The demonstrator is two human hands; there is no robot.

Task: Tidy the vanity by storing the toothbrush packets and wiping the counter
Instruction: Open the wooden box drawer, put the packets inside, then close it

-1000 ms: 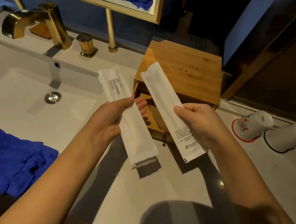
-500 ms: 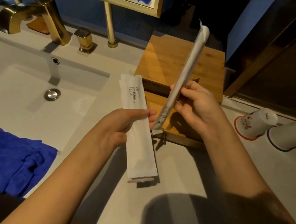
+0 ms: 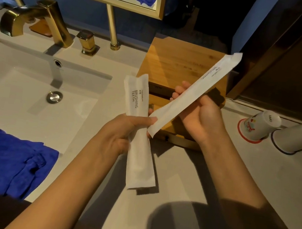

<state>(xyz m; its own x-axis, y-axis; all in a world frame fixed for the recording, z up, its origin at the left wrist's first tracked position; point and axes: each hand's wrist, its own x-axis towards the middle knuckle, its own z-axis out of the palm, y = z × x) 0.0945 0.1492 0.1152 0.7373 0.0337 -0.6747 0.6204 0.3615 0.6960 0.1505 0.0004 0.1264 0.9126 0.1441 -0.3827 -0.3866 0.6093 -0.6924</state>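
Note:
My left hand [image 3: 119, 133] grips a white toothbrush packet [image 3: 137, 132] printed "BRUSHING TEETH", held upright above the pale counter [image 3: 184, 188]. My right hand [image 3: 200, 119] holds a second white packet [image 3: 192, 95] that slants up to the right, its low end touching the first packet. Both hands hover in front of a wooden drawer box [image 3: 178, 67] whose drawer [image 3: 180, 136] is pulled out toward me, mostly hidden behind my right hand. A folded blue cloth [image 3: 9, 162] lies on the counter at the lower left.
A white sink basin [image 3: 21, 99] with a gold faucet [image 3: 33, 18] fills the left. Two upturned white cups [image 3: 260, 126] [image 3: 297, 136] stand at the right. A gold-framed mirror [image 3: 159, 0] hangs behind. The counter's front edge runs close to my body.
My right hand has turned its packet from nearly vertical and edge-on to a slant with the printed face showing. The left packet has tilted slightly and stayed in place.

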